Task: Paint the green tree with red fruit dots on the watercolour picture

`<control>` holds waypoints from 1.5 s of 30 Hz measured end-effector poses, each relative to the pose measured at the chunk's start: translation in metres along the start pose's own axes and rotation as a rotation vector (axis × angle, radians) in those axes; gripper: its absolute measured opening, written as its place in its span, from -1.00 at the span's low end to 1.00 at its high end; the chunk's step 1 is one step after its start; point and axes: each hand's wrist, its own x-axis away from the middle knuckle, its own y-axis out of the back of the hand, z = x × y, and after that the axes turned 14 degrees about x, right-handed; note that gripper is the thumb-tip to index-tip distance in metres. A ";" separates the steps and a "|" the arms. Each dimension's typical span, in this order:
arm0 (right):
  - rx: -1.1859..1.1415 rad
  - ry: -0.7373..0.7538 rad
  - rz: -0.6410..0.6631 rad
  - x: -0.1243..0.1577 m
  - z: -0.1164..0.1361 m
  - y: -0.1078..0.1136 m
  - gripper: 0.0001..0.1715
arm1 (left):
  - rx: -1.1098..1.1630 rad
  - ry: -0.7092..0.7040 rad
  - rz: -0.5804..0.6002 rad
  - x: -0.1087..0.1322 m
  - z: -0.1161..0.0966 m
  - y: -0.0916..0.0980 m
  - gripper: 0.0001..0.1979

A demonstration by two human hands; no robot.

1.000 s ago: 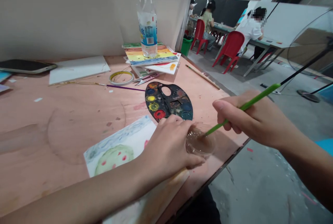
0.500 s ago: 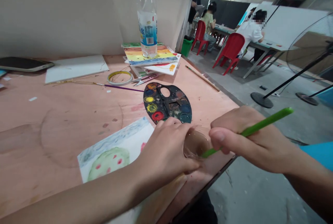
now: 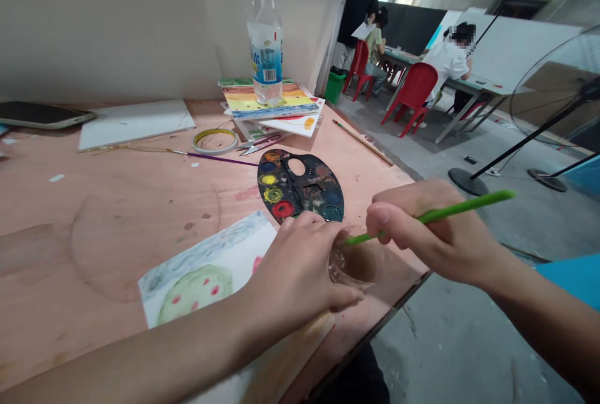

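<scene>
Brownish water fills a clear cup (image 3: 360, 266) near the table's right edge. My left hand (image 3: 300, 260) is wrapped round the cup's left side. In my right hand (image 3: 422, 222) a green-handled paintbrush (image 3: 473, 202) is pinched, slanting down to the left, its lower end at the cup's far rim; the bristles are hard to make out. Just beyond the cup lies a dark paint palette (image 3: 302, 185) with several wells of colour. Partly under my left forearm is a painting (image 3: 201, 285) with a green rounded shape, red dots and a blue band.
A plastic bottle (image 3: 266, 47) stands on stacked paintings (image 3: 300, 107). A tape roll (image 3: 215, 140), a purple brush (image 3: 222, 159), a white board (image 3: 135, 122) and a phone (image 3: 44, 114) lie behind. People sit at tables beyond, near a standing fan (image 3: 529, 135).
My right hand has moved slightly left and up, and the brush's lower end has shifted from the cup's near right side to its far left rim. My left hand stays on the cup.
</scene>
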 end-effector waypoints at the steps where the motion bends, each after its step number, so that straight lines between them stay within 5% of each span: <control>1: 0.031 -0.010 -0.014 0.000 0.000 0.001 -0.49 | 0.000 -0.004 -0.005 0.000 0.000 0.000 -0.63; 6: -0.037 -0.035 0.180 0.005 -0.001 0.005 -0.55 | 0.003 -0.008 0.000 0.001 0.001 0.000 -0.66; 9: -0.067 0.002 0.133 0.007 -0.001 0.001 -0.54 | 0.006 -0.004 0.005 0.001 0.001 0.001 -0.78; 12: 0.037 0.011 0.071 0.004 -0.001 0.002 -0.46 | 0.002 0.011 -0.017 0.001 0.001 0.001 -0.69; 18: -0.018 0.078 0.269 0.004 -0.001 0.006 -0.53 | -0.032 0.013 -0.011 0.000 0.001 -0.001 -0.71; 25: -0.026 0.002 -0.014 -0.003 -0.003 -0.007 -0.51 | 0.014 0.016 -0.018 0.001 -0.003 0.002 -0.64; 29: 0.144 -0.069 0.090 -0.005 0.000 0.003 -0.46 | 0.010 0.026 -0.019 0.001 -0.001 0.000 -0.50; 32: 0.026 -0.033 0.181 0.000 0.001 0.003 -0.47 | -0.001 0.009 -0.009 0.001 0.001 0.000 -0.59; 37: -0.006 0.030 -0.025 0.004 -0.001 -0.006 -0.46 | 0.002 -0.009 -0.018 0.001 0.002 0.000 -0.61; 42: 0.075 -0.017 0.047 0.003 -0.002 0.002 -0.41 | -0.029 0.031 -0.004 0.000 0.001 0.000 -0.50; 45: 0.038 -0.066 -0.077 0.005 -0.002 0.007 -0.36 | -0.017 0.060 0.002 0.000 -0.002 0.001 -0.51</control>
